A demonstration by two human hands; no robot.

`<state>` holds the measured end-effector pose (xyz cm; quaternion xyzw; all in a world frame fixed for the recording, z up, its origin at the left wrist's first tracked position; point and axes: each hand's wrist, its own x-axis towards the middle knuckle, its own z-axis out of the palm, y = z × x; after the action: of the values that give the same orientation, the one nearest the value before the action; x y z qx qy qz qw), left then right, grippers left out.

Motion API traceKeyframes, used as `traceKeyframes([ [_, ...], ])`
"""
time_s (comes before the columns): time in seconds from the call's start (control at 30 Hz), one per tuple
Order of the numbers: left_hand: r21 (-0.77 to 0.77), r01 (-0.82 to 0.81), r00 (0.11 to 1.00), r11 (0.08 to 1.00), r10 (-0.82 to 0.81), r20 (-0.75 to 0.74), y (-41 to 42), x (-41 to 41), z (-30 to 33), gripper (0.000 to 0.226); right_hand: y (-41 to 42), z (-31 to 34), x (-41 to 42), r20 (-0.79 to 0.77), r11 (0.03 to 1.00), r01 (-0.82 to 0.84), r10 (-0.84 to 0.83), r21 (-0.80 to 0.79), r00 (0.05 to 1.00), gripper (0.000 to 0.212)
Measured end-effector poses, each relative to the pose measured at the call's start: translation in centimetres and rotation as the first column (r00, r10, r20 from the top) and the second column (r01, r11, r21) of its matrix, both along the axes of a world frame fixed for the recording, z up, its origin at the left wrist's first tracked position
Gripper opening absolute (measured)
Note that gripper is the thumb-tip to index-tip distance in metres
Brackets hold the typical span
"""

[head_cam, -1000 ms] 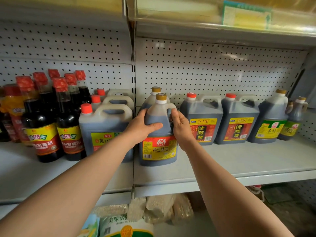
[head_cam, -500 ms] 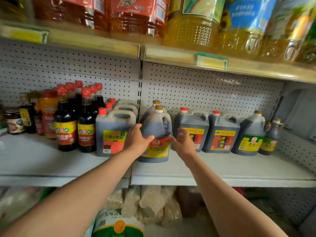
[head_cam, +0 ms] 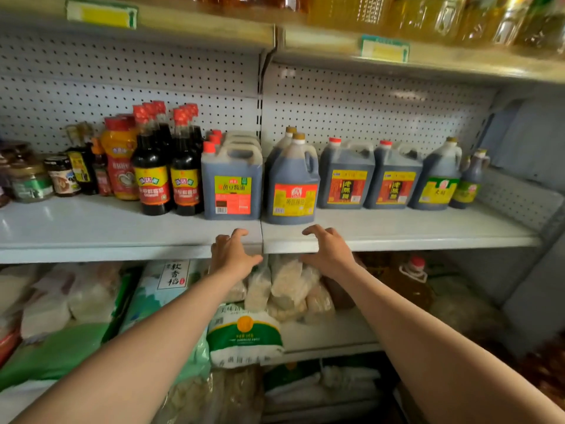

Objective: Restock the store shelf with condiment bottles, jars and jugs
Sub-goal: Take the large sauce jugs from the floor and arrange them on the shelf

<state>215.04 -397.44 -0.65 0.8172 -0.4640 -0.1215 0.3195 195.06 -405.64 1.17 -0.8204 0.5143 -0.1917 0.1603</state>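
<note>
Head view: upper-shelf bottles point(head_cam: 428, 16) cropped, blurred.

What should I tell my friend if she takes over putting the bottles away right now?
Left hand: empty, fingers loosely curled, near the shelf edge.
Right hand: empty too, same pose.
The soy sauce jug with the red and yellow label stands upright on the shelf, between the square jug and the vinegar jugs.
Done: that jug is placed.
Left: fetch the next item; none is in view.
</note>
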Motion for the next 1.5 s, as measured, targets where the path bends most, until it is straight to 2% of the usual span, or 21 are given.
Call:
traceKeyframes([
  [0.17,0.072,0.15,0.987,0.986,-0.153,0.053,2.8,2.6,-3.6,0.069,5.0,-3.3,1.7,-0.081,0.996,0.084,-0.083,0.012,0.993,0.066],
  [0.37,0.153,0.269,0.961,0.951,-0.276,0.027,6.8,6.0,-8.4,0.071,10.9,-7.2,5.5,-0.151,0.983,0.152,-0.135,0.107,0.979,0.064],
  [0.6,0.25,0.309,0.95,0.918,-0.309,-0.041,11.9,8.9,-12.8,0.071,15.6,-12.2,9.1,-0.195,0.964,0.172,-0.133,0.203,0.972,0.07],
  [0.83,0.357,0.253,0.967,0.899,-0.243,-0.074,15.1,10.5,-18.8,0.066,17.7,-18.6,10.2,-0.204,0.924,0.159,-0.091,0.348,0.975,0.067],
  [1.0,0.453,0.245,0.965,0.857,-0.171,-0.199,17.6,10.7,-25.9,0.068,18.7,-25.7,9.4,-0.229,0.87,0.191,-0.092,0.456,0.969,0.065],
  [1.1,0.48,0.243,0.949,0.843,-0.102,-0.3,19.0,10.9,-31.1,0.067,19.6,-30.9,9.1,-0.244,0.815,0.211,-0.089,0.54,0.966,0.07],
  [1.23,0.552,0.188,0.965,0.812,-0.049,-0.257,21.4,11.7,-38.5,0.065,20.3,-38.3,9.0,-0.26,0.732,0.234,-0.08,0.64,0.962,0.061],
  [1.5,0.57,0.121,0.936,0.813,0.097,-0.337,24.4,13.1,-55.7,0.065,21.7,-55.4,11.4,-0.198,0.658,0.208,-0.09,0.723,0.976,0.042],
])
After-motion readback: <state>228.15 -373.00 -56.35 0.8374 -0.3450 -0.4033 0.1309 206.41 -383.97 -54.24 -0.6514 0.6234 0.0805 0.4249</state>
